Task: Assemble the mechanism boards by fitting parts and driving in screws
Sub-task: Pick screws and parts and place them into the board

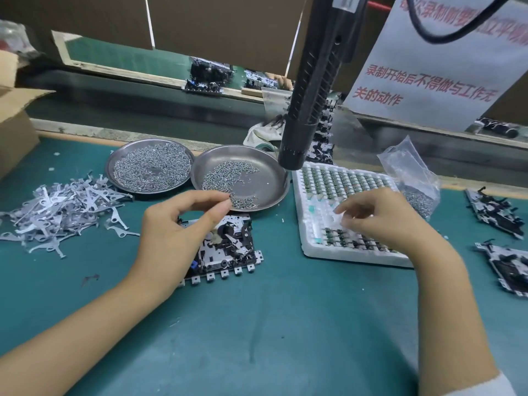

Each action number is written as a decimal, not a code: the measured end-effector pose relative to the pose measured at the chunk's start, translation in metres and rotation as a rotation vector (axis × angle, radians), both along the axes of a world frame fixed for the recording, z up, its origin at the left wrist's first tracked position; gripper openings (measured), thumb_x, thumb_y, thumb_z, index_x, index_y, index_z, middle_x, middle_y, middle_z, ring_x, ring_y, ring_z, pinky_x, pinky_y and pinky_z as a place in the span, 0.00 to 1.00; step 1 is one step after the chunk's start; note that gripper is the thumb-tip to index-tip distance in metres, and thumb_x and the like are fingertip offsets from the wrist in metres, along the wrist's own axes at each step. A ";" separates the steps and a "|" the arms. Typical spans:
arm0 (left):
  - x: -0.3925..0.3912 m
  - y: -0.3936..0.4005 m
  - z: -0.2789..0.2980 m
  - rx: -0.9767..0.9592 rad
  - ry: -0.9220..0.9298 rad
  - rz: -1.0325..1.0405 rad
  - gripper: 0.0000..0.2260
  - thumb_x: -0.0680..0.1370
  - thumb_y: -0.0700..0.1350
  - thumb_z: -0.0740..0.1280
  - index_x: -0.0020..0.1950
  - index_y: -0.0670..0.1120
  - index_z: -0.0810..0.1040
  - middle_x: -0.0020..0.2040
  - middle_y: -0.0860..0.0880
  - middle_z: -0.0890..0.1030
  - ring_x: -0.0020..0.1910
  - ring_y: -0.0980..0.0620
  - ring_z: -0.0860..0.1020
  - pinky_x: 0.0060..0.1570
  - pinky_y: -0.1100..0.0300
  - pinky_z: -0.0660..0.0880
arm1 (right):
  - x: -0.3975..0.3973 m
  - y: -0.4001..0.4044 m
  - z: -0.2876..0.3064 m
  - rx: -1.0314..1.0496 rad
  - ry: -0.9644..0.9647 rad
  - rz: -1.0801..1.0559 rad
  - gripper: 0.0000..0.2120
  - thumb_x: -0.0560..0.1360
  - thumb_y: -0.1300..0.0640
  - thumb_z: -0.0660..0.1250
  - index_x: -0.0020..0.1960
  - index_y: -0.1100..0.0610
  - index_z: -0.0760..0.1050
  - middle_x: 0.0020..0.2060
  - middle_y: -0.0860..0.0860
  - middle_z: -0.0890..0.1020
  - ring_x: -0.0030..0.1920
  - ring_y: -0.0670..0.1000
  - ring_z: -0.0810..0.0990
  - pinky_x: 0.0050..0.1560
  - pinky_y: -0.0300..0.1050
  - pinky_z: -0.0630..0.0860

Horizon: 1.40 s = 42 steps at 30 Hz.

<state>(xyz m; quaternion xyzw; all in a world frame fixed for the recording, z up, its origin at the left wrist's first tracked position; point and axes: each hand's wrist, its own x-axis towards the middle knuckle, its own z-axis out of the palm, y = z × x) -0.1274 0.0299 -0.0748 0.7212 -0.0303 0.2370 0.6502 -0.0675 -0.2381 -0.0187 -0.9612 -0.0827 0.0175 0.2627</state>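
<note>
I take the mechanism board [225,250] as my mark. Behind it sit two dishes of screws [228,178], side by side. Left of it lies a heap of levers [65,212]; right of it, the foam tray [343,212], with two more boards [497,215] beyond.

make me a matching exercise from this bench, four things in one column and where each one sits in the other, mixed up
Things:
1. loose pile of flat grey metal levers
2. round steel dish heaped full of screws
3. white foam tray of small green parts
4. clear plastic bag of screws

Places:
A. under the right hand
B. far left of the green mat
C. just right of the foam tray's far corner
D. left of the half-empty steel dish

Pairs: 1-B, 2-D, 3-A, 4-C
</note>
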 end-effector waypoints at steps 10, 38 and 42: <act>0.001 0.003 0.002 -0.016 0.042 0.015 0.05 0.69 0.48 0.72 0.43 0.53 0.83 0.41 0.57 0.84 0.43 0.60 0.81 0.42 0.71 0.75 | -0.003 0.007 -0.012 -0.212 0.029 0.063 0.22 0.76 0.69 0.64 0.65 0.50 0.75 0.44 0.47 0.82 0.38 0.42 0.77 0.43 0.38 0.73; -0.008 -0.007 0.002 0.306 -0.018 -0.073 0.07 0.68 0.53 0.71 0.45 0.59 0.82 0.41 0.62 0.82 0.47 0.58 0.77 0.56 0.55 0.69 | -0.030 0.088 -0.049 1.083 0.223 0.215 0.13 0.64 0.58 0.75 0.49 0.57 0.84 0.47 0.53 0.85 0.50 0.50 0.84 0.50 0.35 0.76; -0.007 -0.006 0.000 0.320 -0.025 -0.077 0.05 0.68 0.53 0.71 0.44 0.59 0.82 0.42 0.62 0.82 0.47 0.57 0.77 0.57 0.56 0.68 | -0.029 0.089 -0.051 1.084 0.210 0.215 0.13 0.65 0.58 0.75 0.49 0.57 0.84 0.47 0.53 0.85 0.50 0.51 0.84 0.50 0.36 0.77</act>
